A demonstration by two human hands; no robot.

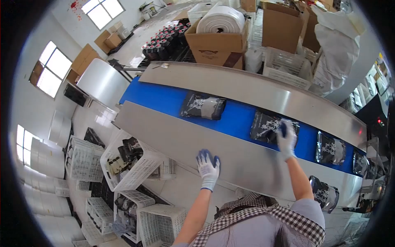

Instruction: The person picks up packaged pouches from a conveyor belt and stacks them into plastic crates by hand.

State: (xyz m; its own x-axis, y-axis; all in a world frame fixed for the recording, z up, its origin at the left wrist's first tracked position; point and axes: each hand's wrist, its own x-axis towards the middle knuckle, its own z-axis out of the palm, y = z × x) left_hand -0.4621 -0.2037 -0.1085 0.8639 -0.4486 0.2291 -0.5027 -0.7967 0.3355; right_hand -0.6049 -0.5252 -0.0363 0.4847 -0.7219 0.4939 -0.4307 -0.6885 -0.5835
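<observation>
My left hand point(208, 166), in a white glove with blue-coated fingers, rests on the near metal ledge point(173, 131) with its fingers spread and nothing in it. Over the right end of a black printed pouch point(262, 125) on the blue conveyor belt point(158, 96) is my right hand point(286, 140), gloved the same way. Its fingers are blurred, so I cannot make out whether they grip the pouch. To the left on the belt lies another black pouch point(191, 105) with a clear grey panel. Further right is a similar pouch point(330, 149).
A pouch point(325, 193) sits at the near ledge on the right. Dark machinery point(372, 164) stands at the belt's right end. White plastic crates point(140, 168) are stacked on the floor at left. Behind the belt are a carton point(216, 45) with a white roll and several dark bottles point(164, 43).
</observation>
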